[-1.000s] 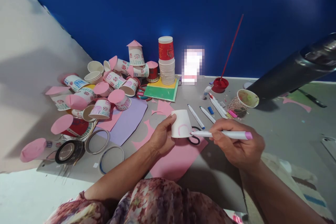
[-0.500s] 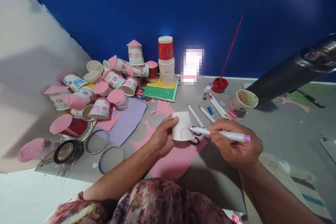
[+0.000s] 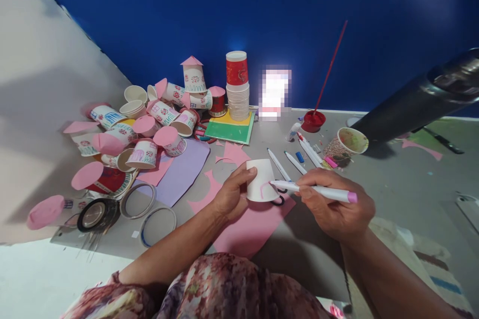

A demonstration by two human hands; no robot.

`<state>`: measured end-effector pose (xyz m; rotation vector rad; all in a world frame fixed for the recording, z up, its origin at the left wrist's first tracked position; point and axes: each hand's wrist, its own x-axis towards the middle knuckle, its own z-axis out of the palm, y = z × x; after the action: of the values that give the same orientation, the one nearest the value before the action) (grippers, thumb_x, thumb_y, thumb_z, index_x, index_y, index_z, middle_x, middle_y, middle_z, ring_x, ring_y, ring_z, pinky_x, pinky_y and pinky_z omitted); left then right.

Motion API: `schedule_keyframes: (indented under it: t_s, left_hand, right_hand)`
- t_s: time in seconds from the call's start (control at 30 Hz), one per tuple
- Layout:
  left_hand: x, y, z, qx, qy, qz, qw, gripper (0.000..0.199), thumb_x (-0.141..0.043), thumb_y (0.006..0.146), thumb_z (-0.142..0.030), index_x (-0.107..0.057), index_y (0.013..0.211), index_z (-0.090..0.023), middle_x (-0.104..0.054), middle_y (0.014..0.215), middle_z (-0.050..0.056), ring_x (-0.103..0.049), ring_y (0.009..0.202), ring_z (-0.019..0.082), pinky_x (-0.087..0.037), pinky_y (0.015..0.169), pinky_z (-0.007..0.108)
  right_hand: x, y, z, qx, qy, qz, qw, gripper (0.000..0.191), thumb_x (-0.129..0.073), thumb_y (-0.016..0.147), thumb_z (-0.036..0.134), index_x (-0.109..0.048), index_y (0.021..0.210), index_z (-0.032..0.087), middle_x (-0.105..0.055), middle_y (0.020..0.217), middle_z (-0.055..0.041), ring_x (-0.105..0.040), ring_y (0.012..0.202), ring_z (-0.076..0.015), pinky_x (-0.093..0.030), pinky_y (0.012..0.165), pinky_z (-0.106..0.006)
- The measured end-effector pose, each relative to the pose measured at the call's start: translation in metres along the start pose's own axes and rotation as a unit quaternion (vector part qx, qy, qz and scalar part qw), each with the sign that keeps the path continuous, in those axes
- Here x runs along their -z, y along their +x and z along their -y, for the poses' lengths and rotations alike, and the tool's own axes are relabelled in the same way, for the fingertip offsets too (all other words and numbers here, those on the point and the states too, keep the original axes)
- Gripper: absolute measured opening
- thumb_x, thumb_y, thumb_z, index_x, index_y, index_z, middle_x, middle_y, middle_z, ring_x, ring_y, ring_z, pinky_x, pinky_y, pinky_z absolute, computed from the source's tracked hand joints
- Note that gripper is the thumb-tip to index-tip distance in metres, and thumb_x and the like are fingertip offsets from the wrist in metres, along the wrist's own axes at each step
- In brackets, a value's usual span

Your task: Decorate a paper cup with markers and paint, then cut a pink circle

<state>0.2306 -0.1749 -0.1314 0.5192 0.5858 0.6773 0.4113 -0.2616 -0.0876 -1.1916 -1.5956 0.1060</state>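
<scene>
Upside down and slightly tilted, a white paper cup is held in my left hand, its thumb on the near side; the other fingers are hidden behind the cup. A pink arch-shaped line shows on the cup's side. My right hand grips a white marker with a pink end, and its tip touches the cup at the line. Under both hands lies a sheet of pink paper. Black scissor handles peek out behind the cup.
Decorated paper cups with pink tops crowd the left. A stack of cups stands on a green and yellow book. Loose markers, a pink-blue eraser-like piece, a patterned cup and tape rolls lie around.
The pink line on the cup has grown slightly at its right side. Both hands keep nearly the same place.
</scene>
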Motion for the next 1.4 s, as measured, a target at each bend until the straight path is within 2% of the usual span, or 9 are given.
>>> schedule_keyframes:
  t_s: [0.17,0.4,0.6,0.9,1.1,1.4]
  left_hand:
    - [-0.0017,-0.0007,0.0002,0.002,0.016,-0.033,0.999,0.046,-0.092,0.068,-0.037,-0.072,0.102,-0.013,-0.074,0.089,0.007,-0.069,0.078,0.021,-0.06,0.071,0.033]
    - [-0.0042,-0.0015,-0.0005,-0.008,0.028,-0.029,0.999,0.049,-0.094,0.065,-0.039,-0.072,0.1,-0.013,-0.074,0.088,0.006,-0.067,0.076,0.018,-0.056,0.069,0.029]
    - [-0.0038,-0.0021,-0.0001,-0.009,0.032,-0.028,0.999,0.048,-0.094,0.066,-0.039,-0.071,0.1,-0.014,-0.073,0.09,0.005,-0.068,0.079,0.02,-0.056,0.072,0.031]
    - [-0.005,-0.0016,-0.0006,-0.013,0.034,-0.024,0.999,0.047,-0.093,0.067,-0.039,-0.07,0.1,-0.015,-0.074,0.092,0.006,-0.069,0.082,0.022,-0.057,0.075,0.033]
    - [-0.0064,-0.0027,0.0002,-0.025,0.041,-0.018,0.999,0.044,-0.092,0.069,-0.036,-0.07,0.101,-0.015,-0.075,0.093,0.006,-0.069,0.078,0.02,-0.053,0.071,0.03]
    - [-0.0067,-0.0034,0.0,-0.019,0.047,-0.022,0.998,0.048,-0.093,0.068,-0.039,-0.069,0.102,-0.015,-0.075,0.097,0.007,-0.07,0.085,0.022,-0.055,0.074,0.031]
  right_hand:
    - [-0.0002,0.003,0.0036,-0.004,0.008,0.01,1.0,0.012,-0.064,0.092,0.012,-0.067,0.086,0.022,-0.075,0.072,0.0018,-0.068,0.06,-0.0132,-0.053,0.059,-0.024]
    - [0.0003,0.0016,0.0044,-0.001,0.004,0.016,1.0,0.009,-0.066,0.091,0.015,-0.069,0.085,0.022,-0.075,0.072,0.0001,-0.068,0.059,-0.0133,-0.052,0.056,-0.024]
    - [-0.0009,0.0001,0.0023,0.008,0.01,0.009,1.0,0.008,-0.067,0.091,0.015,-0.069,0.089,0.023,-0.076,0.074,-0.0016,-0.069,0.06,-0.0156,-0.053,0.057,-0.027]
    - [0.0021,0.0052,0.0074,-0.006,-0.002,0.013,1.0,0.014,-0.065,0.09,0.013,-0.069,0.081,0.023,-0.076,0.069,0.0005,-0.07,0.058,-0.0148,-0.053,0.056,-0.025]
    - [0.0002,0.0057,0.0071,-0.004,-0.008,0.02,1.0,0.01,-0.066,0.09,0.016,-0.07,0.082,0.022,-0.076,0.071,-0.0016,-0.069,0.057,-0.0156,-0.052,0.053,-0.026]
    - [0.0008,0.0055,0.0074,-0.002,0.005,0.019,1.0,0.011,-0.065,0.09,0.015,-0.069,0.081,0.021,-0.075,0.07,-0.0014,-0.068,0.055,-0.015,-0.05,0.05,-0.026]
